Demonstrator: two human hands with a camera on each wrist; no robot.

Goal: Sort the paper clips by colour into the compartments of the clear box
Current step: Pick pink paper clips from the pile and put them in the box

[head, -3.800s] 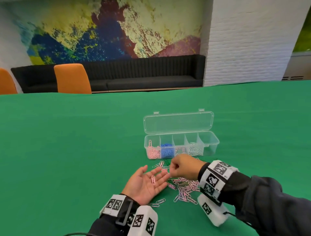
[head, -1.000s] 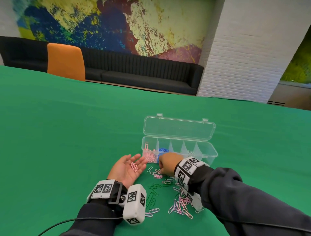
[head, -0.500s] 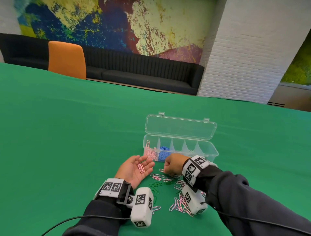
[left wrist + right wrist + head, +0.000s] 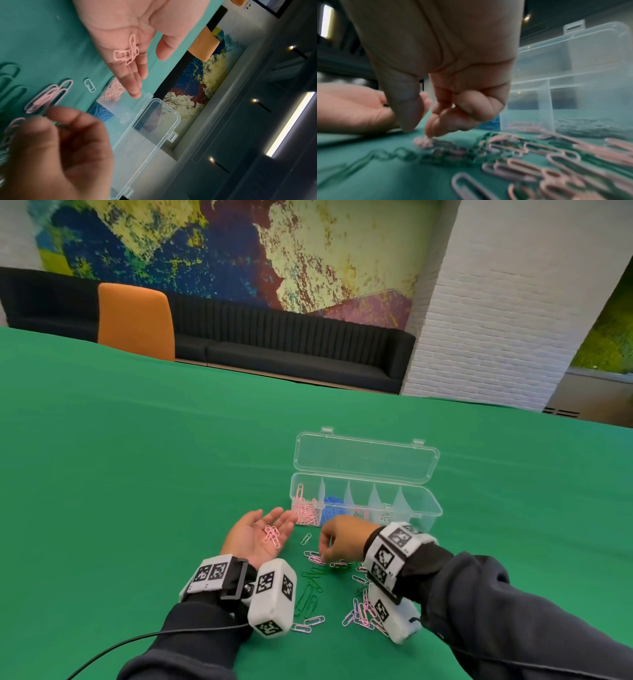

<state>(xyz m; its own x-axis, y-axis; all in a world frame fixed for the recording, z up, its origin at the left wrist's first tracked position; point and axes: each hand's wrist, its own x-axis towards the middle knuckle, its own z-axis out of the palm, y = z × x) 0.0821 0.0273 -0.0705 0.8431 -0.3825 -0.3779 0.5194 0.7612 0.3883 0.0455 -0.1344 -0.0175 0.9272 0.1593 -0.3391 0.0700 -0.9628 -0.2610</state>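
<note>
My left hand [image 4: 255, 537] lies palm up on the green cloth with its fingers straight. A small bunch of pink clips [image 4: 272, 536] [image 4: 128, 52] rests on it. My right hand [image 4: 337, 542] [image 4: 419, 129] hovers over the loose clips, its fingers curled downward. Its forefinger tip touches a pink clip [image 4: 422, 141] on the cloth, with the thumb a little apart. The clear box [image 4: 424, 508] stands open just beyond. Pink clips [image 4: 306, 513] fill its leftmost compartment and blue clips [image 4: 332, 506] the one beside it.
Loose pink clips [image 4: 364, 614] and green clips [image 4: 311, 580] lie scattered between my wrists. The box lid [image 4: 364, 457] leans back behind the compartments. A black cable [image 4: 102, 655] trails from my left wrist. An orange chair [image 4: 137, 320] and a black sofa [image 4: 291, 347] stand past the table's far edge.
The pink clips on my left palm have grown from one to a small bunch. My right hand has stayed over the loose clips near the box, now lowered onto them.
</note>
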